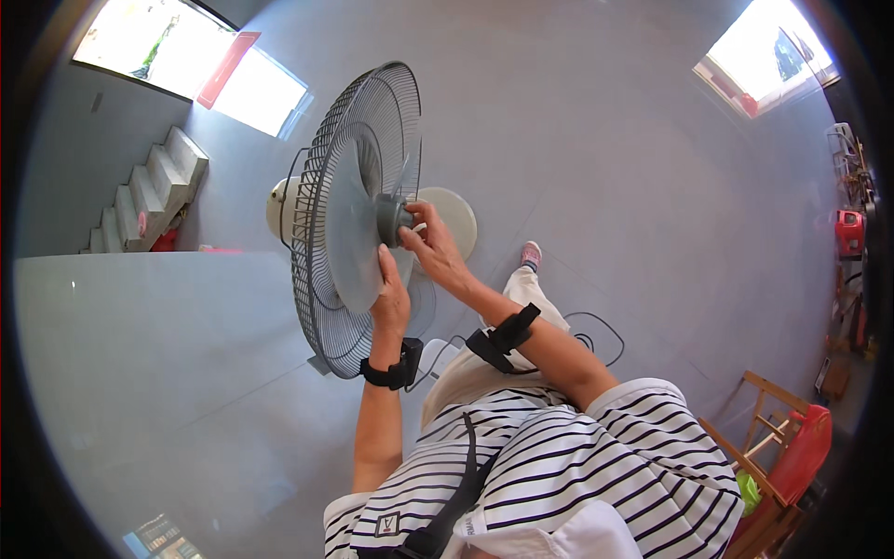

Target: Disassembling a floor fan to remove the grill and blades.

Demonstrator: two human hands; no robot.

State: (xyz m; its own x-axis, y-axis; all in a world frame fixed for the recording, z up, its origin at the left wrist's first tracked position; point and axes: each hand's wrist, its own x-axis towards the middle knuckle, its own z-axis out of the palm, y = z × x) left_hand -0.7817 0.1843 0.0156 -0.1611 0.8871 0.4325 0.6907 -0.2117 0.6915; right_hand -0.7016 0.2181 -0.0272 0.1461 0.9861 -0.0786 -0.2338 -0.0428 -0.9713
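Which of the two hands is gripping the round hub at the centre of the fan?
The right hand: its fingers wrap the grey hub, while the left hand holds a fan blade below it.

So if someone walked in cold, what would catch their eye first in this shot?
The big grey pedestal fan at centre, front grille off, its wire rear guard showing. The right hand pinches the hub cap while the left hand grips a blade. Behind, upper left, concrete steps rise under a bright window.

Rear wire guard (321, 233) behind blade (358, 238)
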